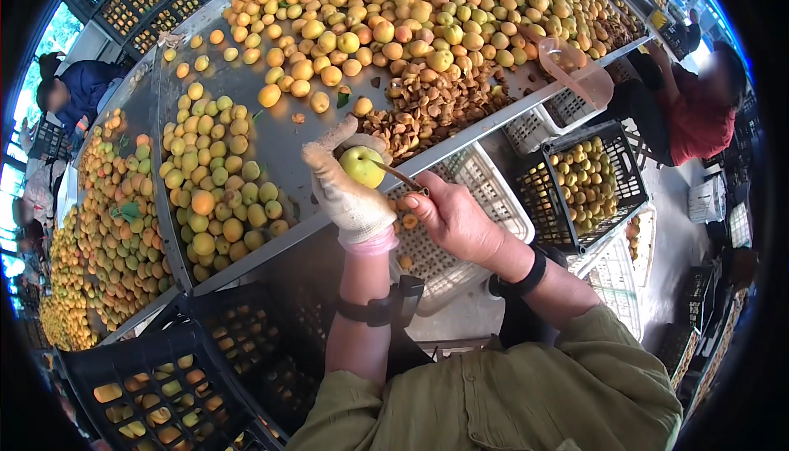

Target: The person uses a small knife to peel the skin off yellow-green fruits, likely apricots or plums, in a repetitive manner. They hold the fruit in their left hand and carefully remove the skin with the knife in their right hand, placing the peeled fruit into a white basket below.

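Observation:
My left hand [345, 195], in a soiled knit work glove, holds a yellow-green apricot [362, 167] above the near edge of the metal table [274, 143]. The bare fingers of my right hand [453, 217] grip a thin metal tool [400, 176], its far end at the apricot's surface; whether it has gone in, I cannot tell. Just beyond my hands is a heap of brown apricot pits [431, 103]. A large pile of apricots [419, 7] covers the far part of the table, and a smaller pile [212, 180] lies to the left.
Below my hands stands a white plastic crate [493, 189] with a few apricot pieces. A black crate of fruit [622, 174] is at the right, another black crate [142, 352] at the lower left. A pink plastic scoop [576, 75] rests on the table's edge. Co-workers sit on both sides.

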`<state>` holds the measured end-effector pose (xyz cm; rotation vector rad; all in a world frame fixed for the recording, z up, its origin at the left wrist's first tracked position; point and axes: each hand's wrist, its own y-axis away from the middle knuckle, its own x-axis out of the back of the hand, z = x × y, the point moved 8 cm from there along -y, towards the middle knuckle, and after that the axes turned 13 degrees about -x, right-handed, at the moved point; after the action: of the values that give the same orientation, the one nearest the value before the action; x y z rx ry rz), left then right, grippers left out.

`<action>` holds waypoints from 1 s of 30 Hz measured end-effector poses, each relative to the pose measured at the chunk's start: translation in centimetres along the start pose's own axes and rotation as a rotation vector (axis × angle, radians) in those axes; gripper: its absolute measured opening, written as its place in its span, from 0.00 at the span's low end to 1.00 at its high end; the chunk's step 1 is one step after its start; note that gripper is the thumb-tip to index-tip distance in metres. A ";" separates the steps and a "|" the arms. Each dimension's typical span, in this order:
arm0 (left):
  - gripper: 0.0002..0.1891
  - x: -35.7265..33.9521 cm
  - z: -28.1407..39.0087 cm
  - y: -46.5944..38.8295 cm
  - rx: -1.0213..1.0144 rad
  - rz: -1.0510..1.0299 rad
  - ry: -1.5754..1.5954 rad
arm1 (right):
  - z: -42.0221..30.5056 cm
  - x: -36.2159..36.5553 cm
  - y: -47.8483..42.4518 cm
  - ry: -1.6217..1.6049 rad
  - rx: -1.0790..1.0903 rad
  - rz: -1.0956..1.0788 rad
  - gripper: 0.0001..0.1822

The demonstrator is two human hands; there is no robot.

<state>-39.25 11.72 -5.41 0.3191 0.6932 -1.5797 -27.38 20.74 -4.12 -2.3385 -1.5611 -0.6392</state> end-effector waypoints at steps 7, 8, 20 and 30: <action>0.32 -3.0 -1.8 2.0 0.294 -0.108 0.526 | 0.3 1.8 -1.6 0.142 0.003 0.059 0.20; 0.31 -3.3 -1.7 2.3 0.305 -0.200 0.543 | -0.3 2.5 -1.9 0.177 -0.024 0.020 0.20; 0.30 -4.5 -4.1 5.1 0.434 -0.313 0.409 | 2.2 1.6 -0.5 -0.189 -0.144 0.111 0.19; 0.38 -3.5 -2.7 2.7 0.261 -0.464 0.048 | 0.0 6.7 -0.4 0.093 -0.197 -0.124 0.18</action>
<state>-36.70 16.09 -6.12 0.4081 0.6255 -2.1191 -25.58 26.32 -0.80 -2.3225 -1.6796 -0.9561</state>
